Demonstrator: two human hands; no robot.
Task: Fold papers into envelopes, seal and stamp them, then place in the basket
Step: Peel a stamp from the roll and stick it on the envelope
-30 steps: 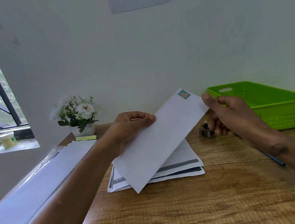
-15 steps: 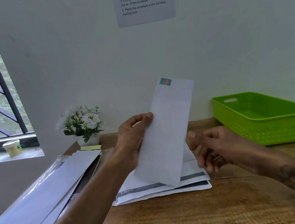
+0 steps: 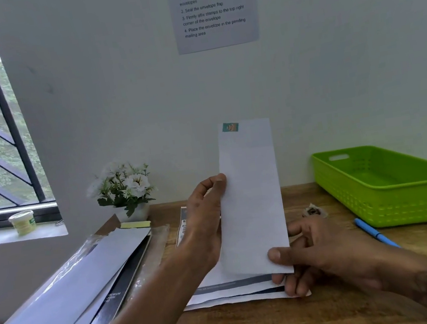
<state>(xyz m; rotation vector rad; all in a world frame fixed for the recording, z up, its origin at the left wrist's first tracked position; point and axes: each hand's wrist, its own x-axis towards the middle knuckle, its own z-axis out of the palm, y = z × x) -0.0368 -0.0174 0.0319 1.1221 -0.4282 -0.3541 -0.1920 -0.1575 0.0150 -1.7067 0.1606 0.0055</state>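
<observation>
Two hands hold one white envelope [image 3: 253,197] upright above the wooden desk [image 3: 256,320], its long edges running 12 to 6 o'clock. The left hand [image 3: 206,217] grips the left long edge at about 9 o'clock — thumb tip bent onto the front face, the other fingers hidden behind the paper. The right hand [image 3: 316,254] pinches the bottom right corner at roughly 5 o'clock: the thumb lies flat on the front, the fingers are curled close together behind, and their tips show just below the lower edge. A small teal stamp [image 3: 230,127] sits in the envelope's corner at 11 o'clock.

Under the envelope a stack of papers [image 3: 235,287] with dark bands lies on the desk. The green basket [image 3: 392,191] stands at 3 o'clock from the envelope, well apart from it, with a blue pen [image 3: 376,232] just before its near wall. A pile of blank envelopes [image 3: 69,294] spreads toward 8 o'clock — beside a pot of white flowers [image 3: 125,188] at 10 o'clock.
</observation>
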